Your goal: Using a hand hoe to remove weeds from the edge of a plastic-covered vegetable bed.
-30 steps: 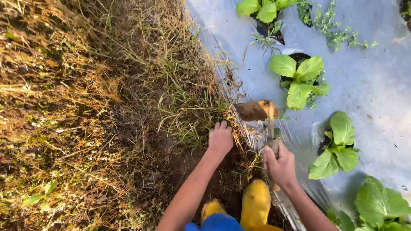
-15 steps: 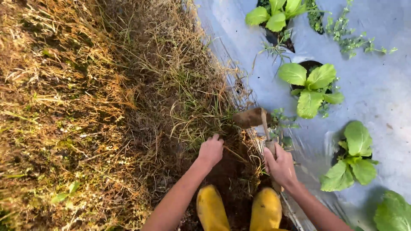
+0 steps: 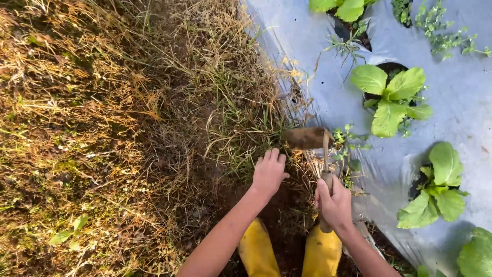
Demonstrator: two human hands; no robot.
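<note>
Yellow boots (image 3: 322,252) stand at the near edge on a patch of bare dark soil (image 3: 287,205), with dry straw-coloured grass (image 3: 102,118) over the whole left of the scene. The right hand (image 3: 335,202) is shut round the wooden handle of a hoe (image 3: 307,138), whose rusty blade lies flat against the grass just beyond the bare patch. The left hand (image 3: 269,172) rests on a green tuft (image 3: 241,138), fingers curled down into it; whether it actually grips stems I cannot tell. By the look of it, only the small patch at the feet is stripped to soil, while the green-and-dry tangle farther off is untouched. On the right a grey plastic sheet (image 3: 461,92) covers the bed; its round holes each hold one leafy green seedling (image 3: 392,100), with small weeds (image 3: 348,141) sprouting at the sheet's edge by the blade.
</note>
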